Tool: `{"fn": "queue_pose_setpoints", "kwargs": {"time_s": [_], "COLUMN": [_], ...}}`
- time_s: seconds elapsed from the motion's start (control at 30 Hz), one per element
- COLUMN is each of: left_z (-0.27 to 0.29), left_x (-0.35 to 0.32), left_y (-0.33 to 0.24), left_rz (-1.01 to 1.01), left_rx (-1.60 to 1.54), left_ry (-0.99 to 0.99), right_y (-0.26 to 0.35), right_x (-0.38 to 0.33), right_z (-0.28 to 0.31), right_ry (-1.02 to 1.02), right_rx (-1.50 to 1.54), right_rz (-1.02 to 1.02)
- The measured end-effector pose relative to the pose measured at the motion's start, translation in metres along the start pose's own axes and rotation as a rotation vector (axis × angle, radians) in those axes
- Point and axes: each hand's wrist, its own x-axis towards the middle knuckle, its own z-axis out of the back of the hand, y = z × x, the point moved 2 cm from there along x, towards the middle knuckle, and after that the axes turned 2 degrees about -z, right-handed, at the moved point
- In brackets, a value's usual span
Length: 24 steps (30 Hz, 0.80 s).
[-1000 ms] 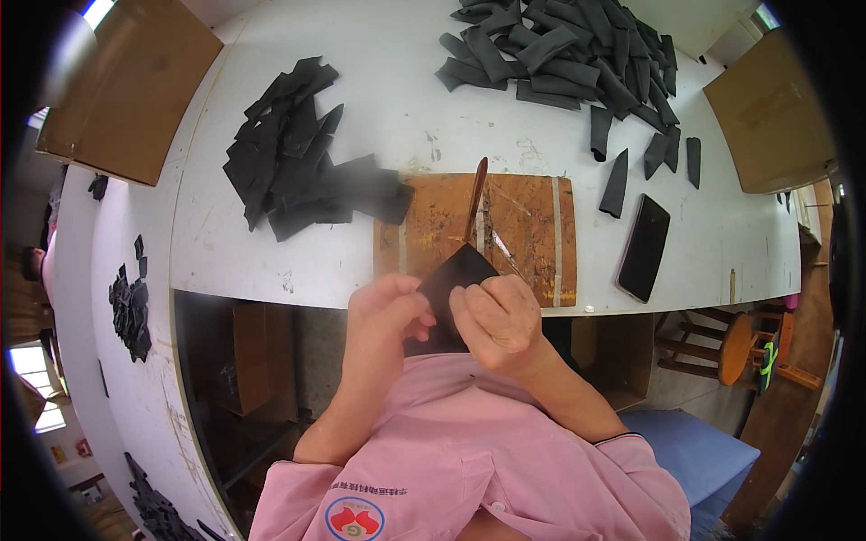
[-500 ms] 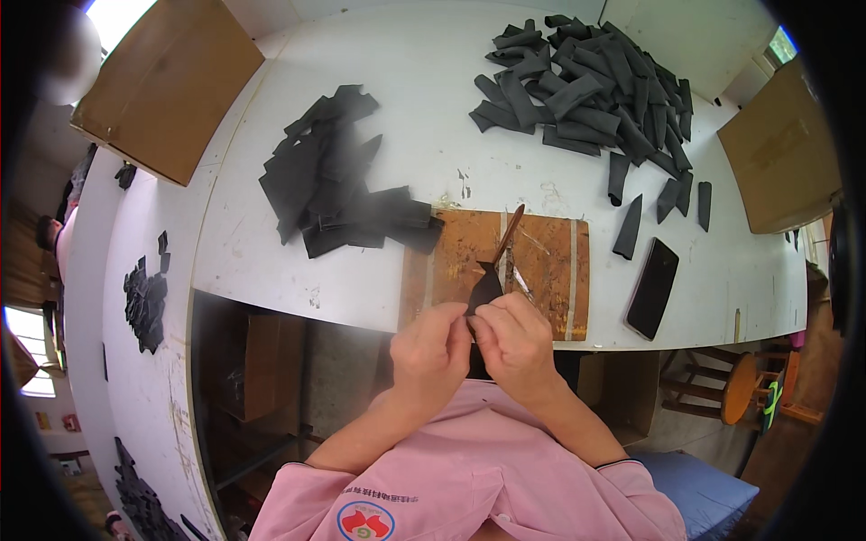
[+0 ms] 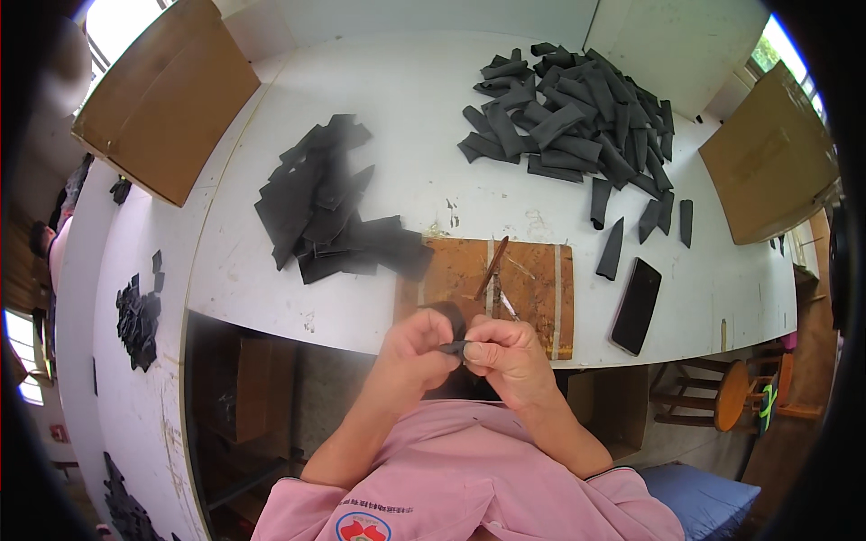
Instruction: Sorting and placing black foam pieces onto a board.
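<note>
Both hands are closed on one small black piece, which is pinched between the fingertips of the left hand and the right hand. It is held close to the body, just past the near edge of the white tabletop. The piece looks soft, thin and light, and it seems to bend easily. It is probably best held by its edges, as it is now, and a gentle pinch should be enough.

A wooden board lies on the tabletop right in front of the hands, with a thin stick-like tool resting on it. A heap of flat black pieces lies to the left, and a heap of rolled black pieces lies farther back on the right. A dark phone lies beside the board.

Two brown cardboard boxes are seen at the far corners. What is inside them cannot be seen.
</note>
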Motion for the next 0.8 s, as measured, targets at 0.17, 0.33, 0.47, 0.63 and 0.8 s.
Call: {"fn": "queue_pose_setpoints", "kwargs": {"time_s": [0.17,0.33,0.47,0.63,0.8], "left_z": [-0.011,-0.014,0.0,-0.023,-0.039], "left_x": [0.006,0.007,0.01,0.001,-0.003], "left_y": [0.004,0.007,0.001,-0.007,0.002], "left_rz": [-0.126,-0.558,-0.194,0.007,-0.469], "left_rx": [0.152,0.565,0.284,-0.127,0.719], "left_ry": [-0.176,-0.403,-0.018,0.602,-0.099], "right_y": [-0.002,0.001,0.0,0.011,0.029], "right_x": [-0.002,0.005,0.008,-0.002,0.003], "right_z": [-0.011,-0.002,0.012,-0.003,0.006], "right_ry": [0.035,-0.108,-0.148,0.172,0.033], "right_rx": [0.326,-0.208,-0.022,-0.012,-0.208], "right_rz": [-0.099,0.041,0.06,0.213,0.388]}}
